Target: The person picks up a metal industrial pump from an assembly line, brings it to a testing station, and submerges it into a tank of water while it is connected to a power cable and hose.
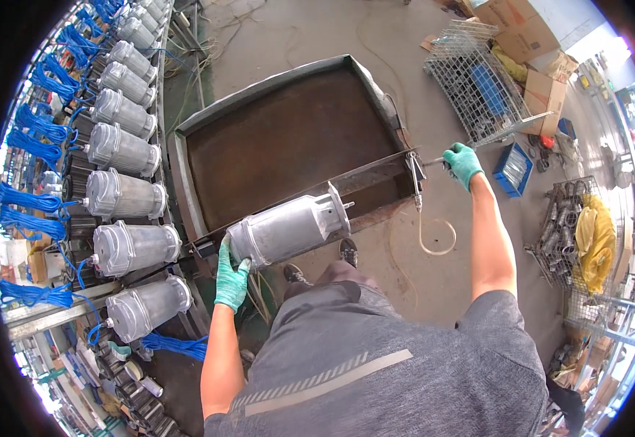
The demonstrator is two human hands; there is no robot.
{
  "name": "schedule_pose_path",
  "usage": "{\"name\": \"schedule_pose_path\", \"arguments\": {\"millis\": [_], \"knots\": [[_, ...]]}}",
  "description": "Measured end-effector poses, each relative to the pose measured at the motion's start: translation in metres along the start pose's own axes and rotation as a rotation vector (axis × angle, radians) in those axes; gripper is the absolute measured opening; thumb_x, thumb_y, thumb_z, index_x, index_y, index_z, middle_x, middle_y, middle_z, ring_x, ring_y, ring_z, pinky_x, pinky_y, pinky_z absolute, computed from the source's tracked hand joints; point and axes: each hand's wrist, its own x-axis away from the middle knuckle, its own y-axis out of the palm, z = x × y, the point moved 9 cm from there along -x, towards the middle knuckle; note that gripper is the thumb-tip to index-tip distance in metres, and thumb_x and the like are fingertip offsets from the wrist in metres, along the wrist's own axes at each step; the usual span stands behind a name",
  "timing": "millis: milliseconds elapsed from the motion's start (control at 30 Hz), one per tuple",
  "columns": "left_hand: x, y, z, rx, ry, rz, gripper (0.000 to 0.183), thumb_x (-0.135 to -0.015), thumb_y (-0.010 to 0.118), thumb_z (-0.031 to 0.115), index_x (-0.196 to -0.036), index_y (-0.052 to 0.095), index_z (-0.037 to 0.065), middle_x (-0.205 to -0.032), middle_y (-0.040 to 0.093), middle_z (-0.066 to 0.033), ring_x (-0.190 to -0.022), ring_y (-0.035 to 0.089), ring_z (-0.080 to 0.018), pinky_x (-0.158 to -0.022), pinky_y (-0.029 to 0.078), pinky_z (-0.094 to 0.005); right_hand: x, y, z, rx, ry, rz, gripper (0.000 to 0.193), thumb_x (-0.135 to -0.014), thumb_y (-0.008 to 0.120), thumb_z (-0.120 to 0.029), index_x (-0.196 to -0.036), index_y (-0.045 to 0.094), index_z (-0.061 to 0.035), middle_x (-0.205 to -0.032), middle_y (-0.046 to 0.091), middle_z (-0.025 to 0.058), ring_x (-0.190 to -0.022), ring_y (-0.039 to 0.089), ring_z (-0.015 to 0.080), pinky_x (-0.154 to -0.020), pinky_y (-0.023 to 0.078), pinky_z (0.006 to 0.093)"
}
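Note:
A silver cylindrical motor lies on its side across the near edge of a metal tank, its shaft end toward the right. My left hand, in a green glove, grips the motor's left end, with the thumb on the near side and the fingers round the end. My right hand, also gloved in green, is raised beyond the tank's right corner, apart from the motor. Its fingers are closed; a thin piece juts out to the left, but its kind is unclear. Near it hangs a metal nozzle with a clear hose.
To the left stands a row of similar motors with coiled blue cables. A wire cage, a blue crate and a basket of metal parts with yellow cloth are at the right.

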Motion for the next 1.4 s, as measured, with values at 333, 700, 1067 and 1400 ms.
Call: {"name": "schedule_pose_path", "arguments": {"millis": [333, 700, 1067, 1400], "knots": [[-0.001, -0.007, -0.015, -0.018, 0.056, 0.013, 0.081, -0.092, 0.067, -0.002, -0.162, 0.028, 0.013, -0.157, 0.044, -0.0129, -0.141, 0.046, -0.0263, -0.118, 0.036, -0.0356, 0.179, 0.059, -0.126, -0.072, -0.365, -0.001, 0.013, -0.091, 0.067, -0.006, -0.103, 0.069, -0.0033, -0.079, 0.067, 0.0027, -0.068, 0.058, 0.0069, -0.065, 0.052, 0.0256], [-0.003, -0.009, -0.021, -0.068, 0.171, 0.087, 0.082, -0.091, 0.074, 0.004, -0.16, 0.032, 0.016, -0.138, 0.055, -0.017, -0.127, 0.057, -0.0315, -0.111, 0.045, -0.0395, 0.238, 0.19, -0.19, 0.349, -0.824, -0.049, 0.023, -0.083, 0.072, -0.009, -0.105, 0.065, -0.0048, -0.097, 0.065, 0.0181, -0.088, 0.066, 0.0394, -0.076, 0.055, 0.0456], [-0.003, -0.012, -0.026, -0.065, 0.152, 0.067, 0.08, -0.09, 0.076, 0.01, -0.159, 0.033, 0.017, -0.13, 0.058, -0.0202, -0.121, 0.06, -0.036, -0.105, 0.048, -0.0426, 0.232, 0.219, -0.19, 0.668, -0.776, -0.066, 0.026, -0.082, 0.071, -0.01, -0.106, 0.066, -0.0037, -0.099, 0.064, 0.0167, -0.09, 0.065, 0.0382, -0.08, 0.055, 0.0458], [-0.007, -0.016, -0.004, -0.092, 0.205, 0.026, 0.079, -0.089, 0.074, 0.011, -0.156, 0.033, -0.001, -0.156, 0.043, -0.0222, -0.145, 0.041, -0.0353, -0.121, 0.031, -0.0413, 0.25, 0.228, -0.207, 0.842, -1.011, -0.111, 0.041, -0.084, 0.065, -0.008, -0.124, 0.065, -0.0035, -0.118, 0.069, 0.0167, -0.106, 0.069, 0.0332, -0.094, 0.056, 0.0398]]}}
